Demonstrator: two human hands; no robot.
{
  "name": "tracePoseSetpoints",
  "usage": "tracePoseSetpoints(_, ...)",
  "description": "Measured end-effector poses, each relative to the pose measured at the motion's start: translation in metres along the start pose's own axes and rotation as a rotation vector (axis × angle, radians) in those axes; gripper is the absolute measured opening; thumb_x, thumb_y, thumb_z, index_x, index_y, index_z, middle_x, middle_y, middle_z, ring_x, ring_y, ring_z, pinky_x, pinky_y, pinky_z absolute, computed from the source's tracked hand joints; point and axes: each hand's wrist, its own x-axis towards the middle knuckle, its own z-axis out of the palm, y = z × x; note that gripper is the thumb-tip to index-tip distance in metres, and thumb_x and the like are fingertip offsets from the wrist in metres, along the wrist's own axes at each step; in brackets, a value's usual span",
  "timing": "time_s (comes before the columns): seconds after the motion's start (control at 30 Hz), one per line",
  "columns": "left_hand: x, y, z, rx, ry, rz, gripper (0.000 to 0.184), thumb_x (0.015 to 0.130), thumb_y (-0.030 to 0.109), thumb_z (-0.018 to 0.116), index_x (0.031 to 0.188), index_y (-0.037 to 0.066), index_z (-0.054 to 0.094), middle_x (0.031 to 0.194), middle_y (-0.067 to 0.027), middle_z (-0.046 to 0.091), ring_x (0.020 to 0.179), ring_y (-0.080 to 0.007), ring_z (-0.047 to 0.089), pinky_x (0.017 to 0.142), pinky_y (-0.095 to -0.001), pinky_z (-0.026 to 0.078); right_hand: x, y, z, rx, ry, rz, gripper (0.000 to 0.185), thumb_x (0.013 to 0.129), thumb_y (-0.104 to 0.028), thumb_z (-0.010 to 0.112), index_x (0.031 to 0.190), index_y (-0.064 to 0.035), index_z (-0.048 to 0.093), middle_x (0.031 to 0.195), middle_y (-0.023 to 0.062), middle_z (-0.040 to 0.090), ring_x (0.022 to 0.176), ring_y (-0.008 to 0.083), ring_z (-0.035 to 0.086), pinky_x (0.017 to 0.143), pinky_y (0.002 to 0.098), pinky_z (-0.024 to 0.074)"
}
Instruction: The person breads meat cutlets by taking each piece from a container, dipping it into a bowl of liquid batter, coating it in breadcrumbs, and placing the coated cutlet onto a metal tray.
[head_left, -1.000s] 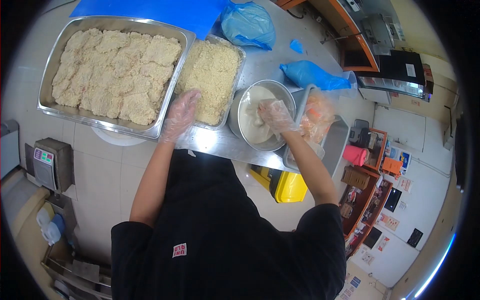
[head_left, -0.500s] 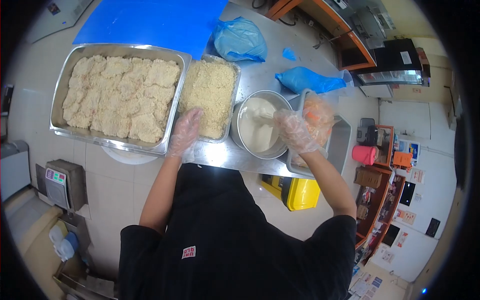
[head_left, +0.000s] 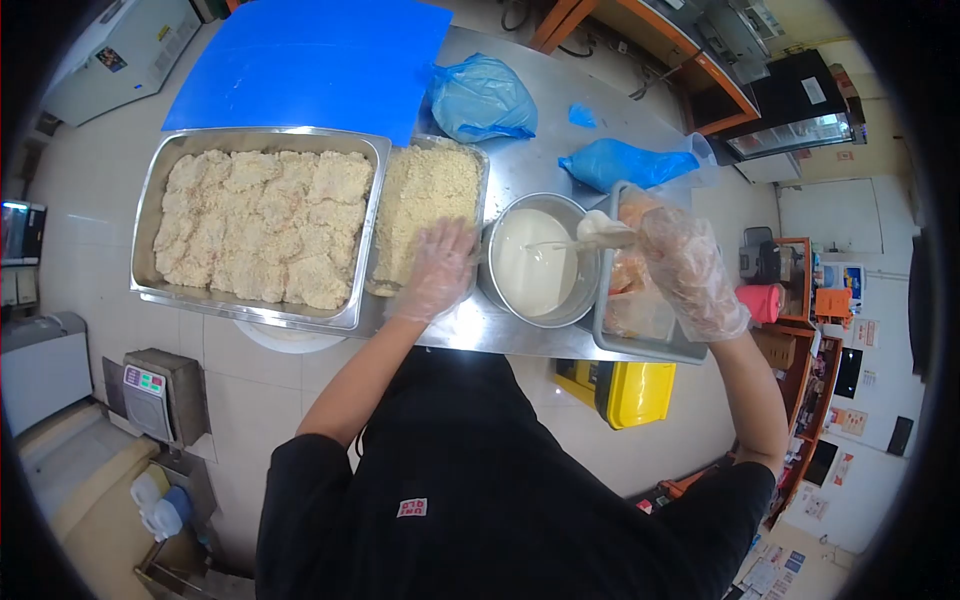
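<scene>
My left hand, in a clear plastic glove, lies with fingers spread on the pale crumbs in the crumb tray. To the right stands a round metal pot of white batter. My right hand, also gloved, is closed on a batter-coated piece of meat above the pot's right rim, and batter trails from it. Beneath that hand is a grey tub with orange-pink pieces in a clear bag. At the left, crumb-coated pieces fill a large steel tray.
A blue board lies behind the trays. A tied blue bag and another blue bag rest farther back on the steel table. A yellow bin stands below the table's front edge.
My right hand has risen from the batter pot and moved right, bringing out the coated piece. My left hand has shifted from the crumb tray's left edge onto the crumbs. The view has shifted slightly.
</scene>
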Motion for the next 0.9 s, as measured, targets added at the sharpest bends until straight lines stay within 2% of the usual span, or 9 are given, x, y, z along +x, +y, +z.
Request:
tracePoseSetpoints(0.1,0.015,-0.017,0.014,0.2,-0.178,-0.021,0.058,0.108,0.031,0.045,0.161,0.009,0.04,0.168,-0.0194,0.036,0.156,-0.0404,0.034,0.126,-0.0625,0.023,-0.009,0.003,0.001,-0.008,0.05,0.01,0.025,0.086,0.003,0.071,0.109,-0.0055,0.07,0.099,0.0185,0.07,0.095,0.0404,0.067,0.083,0.0494,0.0551)
tracePoseSetpoints(0.3,0.065,-0.071,0.024,0.514,-0.098,-0.073,0.059,0.111,0.031,0.037,0.163,0.004,0.035,0.172,-0.0175,0.03,0.158,-0.0385,0.03,0.129,-0.0585,0.017,-0.026,0.013,0.024,-0.063,-0.054,0.029,0.024,0.087,0.003,0.069,0.109,-0.0063,0.07,0.101,0.018,0.07,0.095,0.0406,0.067,0.083,0.0492,0.0554)
tracePoseSetpoints(0.37,0.078,-0.07,0.003,0.503,-0.227,-0.166,0.062,0.113,0.035,0.035,0.165,0.001,0.03,0.174,-0.0178,0.026,0.16,-0.0374,0.025,0.131,-0.0567,0.015,-0.039,0.026,0.049,0.163,-0.019,0.107,0.025,0.086,0.004,0.069,0.11,-0.0058,0.07,0.102,0.0182,0.07,0.096,0.0403,0.067,0.084,0.0489,0.0553)
tracePoseSetpoints(0.43,0.08,-0.067,-0.002,0.467,-0.289,-0.218,0.065,0.113,0.038,0.033,0.166,0.0,0.025,0.175,-0.0188,0.021,0.161,-0.0372,0.021,0.131,-0.0551,0.013,-0.039,0.026,0.051,0.178,-0.011,0.092,0.027,0.086,0.004,0.069,0.111,-0.0053,0.069,0.102,0.0182,0.07,0.097,0.0403,0.067,0.084,0.0488,0.0551)
tracePoseSetpoints(0.5,0.064,-0.055,0.003,0.415,-0.287,-0.229,0.069,0.113,0.041,0.032,0.167,0.0,0.021,0.176,-0.0205,0.017,0.162,-0.0377,0.017,0.132,-0.0536,0.01,-0.035,0.021,0.045,-0.014,-0.027,-0.01,0.028,0.085,0.004,0.07,0.112,-0.0048,0.069,0.102,0.0181,0.07,0.097,0.0406,0.067,0.084,0.049,0.0548)
tracePoseSetpoints(0.6,0.031,-0.041,0.005,0.259,-0.322,-0.288,0.075,0.112,0.049,0.032,0.168,0.001,0.019,0.176,-0.0227,0.011,0.163,-0.0385,0.011,0.132,-0.0529,0.004,-0.031,0.013,0.029,-0.019,-0.01,0.018,0.029,0.085,0.003,0.071,0.113,-0.0044,0.069,0.1,0.0179,0.07,0.096,0.0409,0.067,0.085,0.0488,0.0547)
tracePoseSetpoints(0.7,0.006,-0.022,-0.013,0.17,-0.487,-0.382,0.082,0.109,0.053,0.037,0.168,0.0,0.018,0.176,-0.0241,0.012,0.163,-0.039,0.011,0.132,-0.054,0.004,-0.025,0.006,0.006,-0.02,0.034,0.006,0.03,0.085,0.002,0.072,0.115,-0.0047,0.07,0.104,0.018,0.069,0.099,0.0399,0.067,0.086,0.0489,0.0544)
tracePoseSetpoints(0.8,-0.014,-0.017,-0.015,0.172,-0.519,-0.356,0.088,0.106,0.057,0.042,0.168,-0.001,0.018,0.176,-0.0238,0.014,0.163,-0.0396,0.012,0.131,-0.0559,0.006,-0.021,0.007,0.008,0.019,0.001,0.049,0.031,0.085,0.002,0.073,0.115,-0.0055,0.07,0.105,0.0169,0.069,0.099,0.0386,0.067,0.087,0.0477,0.0545)
tracePoseSetpoints(0.9,-0.027,-0.024,-0.007,0.159,-0.458,-0.329,0.086,0.105,0.055,0.045,0.168,0.003,0.019,0.176,-0.0232,0.013,0.162,-0.0411,0.013,0.13,-0.0576,0.01,-0.021,0.021,0.054,0.224,-0.055,0.133,0.03,0.085,0.002,0.073,0.114,-0.0061,0.07,0.105,0.015,0.069,0.099,0.0361,0.067,0.087,0.0453,0.0549)
